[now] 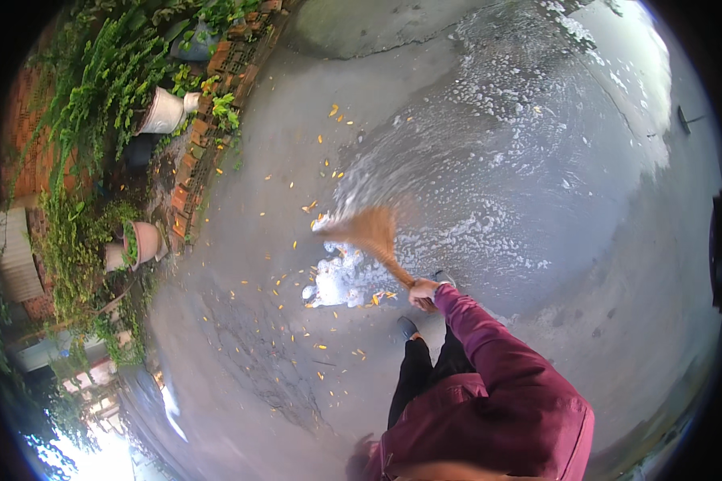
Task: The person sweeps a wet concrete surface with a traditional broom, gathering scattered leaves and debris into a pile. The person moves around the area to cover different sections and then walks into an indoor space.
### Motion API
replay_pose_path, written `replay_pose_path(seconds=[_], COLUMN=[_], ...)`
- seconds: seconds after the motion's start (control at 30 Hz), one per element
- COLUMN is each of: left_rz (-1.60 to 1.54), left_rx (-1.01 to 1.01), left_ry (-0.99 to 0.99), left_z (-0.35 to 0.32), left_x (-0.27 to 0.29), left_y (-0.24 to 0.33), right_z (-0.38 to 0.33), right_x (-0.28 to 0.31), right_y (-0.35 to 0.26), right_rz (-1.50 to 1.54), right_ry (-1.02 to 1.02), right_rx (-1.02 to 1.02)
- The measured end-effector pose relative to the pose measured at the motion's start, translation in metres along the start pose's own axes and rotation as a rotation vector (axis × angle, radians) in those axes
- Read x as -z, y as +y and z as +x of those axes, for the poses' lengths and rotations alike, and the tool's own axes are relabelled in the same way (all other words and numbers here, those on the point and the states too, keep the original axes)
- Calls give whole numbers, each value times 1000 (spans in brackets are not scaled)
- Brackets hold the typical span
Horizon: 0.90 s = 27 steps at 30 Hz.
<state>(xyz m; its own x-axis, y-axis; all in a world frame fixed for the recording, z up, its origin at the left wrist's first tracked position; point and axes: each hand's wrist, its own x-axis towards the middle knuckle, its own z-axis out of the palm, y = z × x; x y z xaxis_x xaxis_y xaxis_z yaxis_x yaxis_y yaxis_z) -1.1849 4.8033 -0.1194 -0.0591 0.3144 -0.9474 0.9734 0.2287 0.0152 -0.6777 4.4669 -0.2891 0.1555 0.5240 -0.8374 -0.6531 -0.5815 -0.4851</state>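
Note:
My right hand is closed round the handle of a brown straw broom. The broom's head fans out to the left and is blurred by motion. White foam is heaped on the wet concrete beside and below the bristles. At the lower edge, left of my maroon jacket, a dim blurred shape looks like my left hand; its fingers cannot be made out. A dark shoe shows below my right hand.
Yellow leaves lie scattered over the concrete ground. Thin suds streak the wet area toward the upper right. On the left, a brick border edges green plants, a white pot and a pinkish pot.

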Motion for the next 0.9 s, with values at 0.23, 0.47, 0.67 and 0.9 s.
replay_pose_path(seconds=[0.23, 0.47, 0.67, 0.9], left_rz=[132, 240, 445, 118], left_rx=[-529, -453, -360, -281], left_ry=[-63, -240, -299, -335], left_z=[15, 43, 113, 113], left_x=[-42, -96, -100, -110], left_y=[228, 343, 383, 480], right_z=[-81, -218, -284, -321], right_x=[-1, 47, 111, 284], right_y=[-5, 59, 101, 178], right_rz=[684, 1043, 1240, 1644], right_ry=[-81, 465, 966, 941], right_rx=[242, 401, 290, 356])
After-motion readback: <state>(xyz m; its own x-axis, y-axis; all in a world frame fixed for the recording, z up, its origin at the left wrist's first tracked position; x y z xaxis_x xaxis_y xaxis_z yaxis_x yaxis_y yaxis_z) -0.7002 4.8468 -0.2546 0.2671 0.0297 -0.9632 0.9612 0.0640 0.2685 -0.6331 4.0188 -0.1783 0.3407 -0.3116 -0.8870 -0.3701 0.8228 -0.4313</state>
